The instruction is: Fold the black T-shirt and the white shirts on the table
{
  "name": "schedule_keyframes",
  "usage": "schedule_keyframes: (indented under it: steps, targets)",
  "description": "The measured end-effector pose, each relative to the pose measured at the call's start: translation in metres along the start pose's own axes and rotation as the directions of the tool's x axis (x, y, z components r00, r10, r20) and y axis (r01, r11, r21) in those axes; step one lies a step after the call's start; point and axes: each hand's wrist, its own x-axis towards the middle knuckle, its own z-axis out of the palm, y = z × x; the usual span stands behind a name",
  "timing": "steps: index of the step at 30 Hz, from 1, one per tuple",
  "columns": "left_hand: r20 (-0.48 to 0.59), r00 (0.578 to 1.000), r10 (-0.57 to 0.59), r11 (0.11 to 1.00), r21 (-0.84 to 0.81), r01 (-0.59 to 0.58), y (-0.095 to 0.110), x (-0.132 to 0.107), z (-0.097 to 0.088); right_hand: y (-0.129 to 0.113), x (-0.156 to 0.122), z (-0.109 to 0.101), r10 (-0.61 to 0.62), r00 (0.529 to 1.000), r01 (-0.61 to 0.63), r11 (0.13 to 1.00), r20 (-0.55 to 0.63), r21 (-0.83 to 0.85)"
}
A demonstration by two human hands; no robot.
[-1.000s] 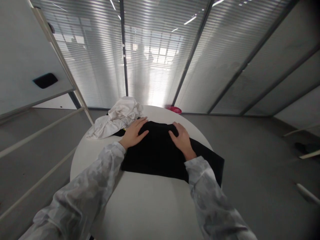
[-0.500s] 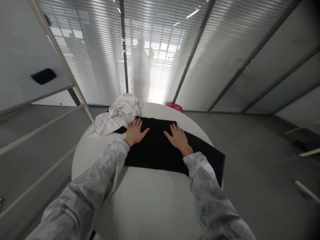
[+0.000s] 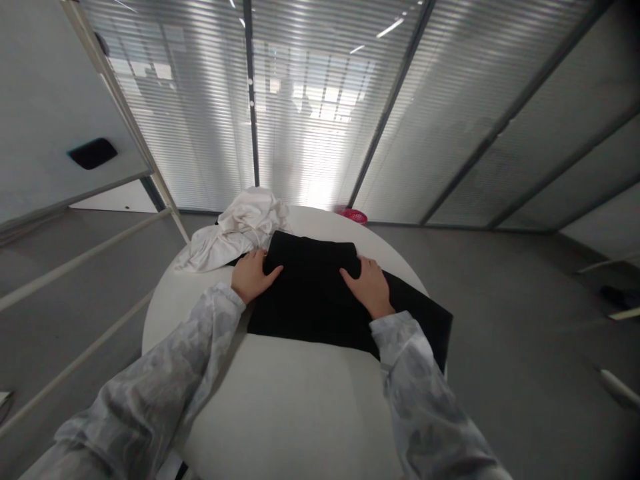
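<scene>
A black folded garment (image 3: 310, 293) lies across the white round table, one panel of it slanting off toward the right edge. What kind of garment it is cannot be made out. At its left side my left hand (image 3: 253, 275) grips the edge, thumb on top and fingers curled over the outer side. My right hand (image 3: 371, 285) holds the opposite side the same way, its thumb pointing inward. Between them the far edge of the cloth looks slightly raised and rounded. Fingertips of both hands are partly hidden.
A crumpled white cloth (image 3: 240, 227) lies at the table's far left, touching the black garment. The white table (image 3: 300, 400) has a curved edge. Behind it stand a pink basket (image 3: 355, 216) and a glass partition with blinds (image 3: 310, 133). A pale metal frame (image 3: 85, 267) is at left.
Both hands have gone from lying flat on the black garment to gripping its sides. They moved outward and slightly toward me, and the garment's far edge now looks lifted.
</scene>
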Motion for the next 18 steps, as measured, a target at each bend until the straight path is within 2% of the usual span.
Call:
schedule_keyframes:
  steps: [2, 4, 8, 11, 14, 16, 18]
  targets:
    - [0.058, 0.996, -0.063, 0.996, 0.065, 0.059, 0.007, -0.002, -0.005, -0.002, -0.008, -0.007, 0.074, 0.997, -0.074, 0.997, -0.006, -0.006]
    - [0.121, 0.986, -0.116, 0.989, 0.110, 0.103, 0.011, -0.002, -0.008, -0.001, -0.014, -0.012, 0.127, 0.991, -0.128, 0.991, 0.043, 0.027]
    - [0.194, 0.971, -0.140, 0.982, 0.152, 0.111, 0.009, 0.000, -0.010, 0.008, -0.019, -0.014, 0.153, 0.983, -0.168, 0.972, 0.103, 0.162]
    - [0.184, 0.971, -0.151, 0.980, 0.157, 0.123, 0.004, 0.001, -0.007, 0.013, -0.017, -0.011, 0.154, 0.984, -0.171, 0.955, 0.085, 0.241]
    - [0.170, 0.970, -0.175, 0.979, 0.135, 0.153, 0.000, 0.003, -0.006, 0.011, -0.015, -0.010, 0.187, 0.981, -0.196, 0.948, 0.059, 0.250]
    - [0.150, 0.974, -0.167, 0.983, 0.094, 0.154, 0.002, 0.004, -0.011, 0.006, -0.015, -0.014, 0.188, 0.981, -0.195, 0.952, 0.054, 0.234]
    - [0.093, 0.987, -0.130, 0.991, 0.041, 0.126, 0.010, 0.003, -0.023, -0.004, -0.018, -0.023, 0.144, 0.989, -0.145, 0.969, 0.019, 0.200]
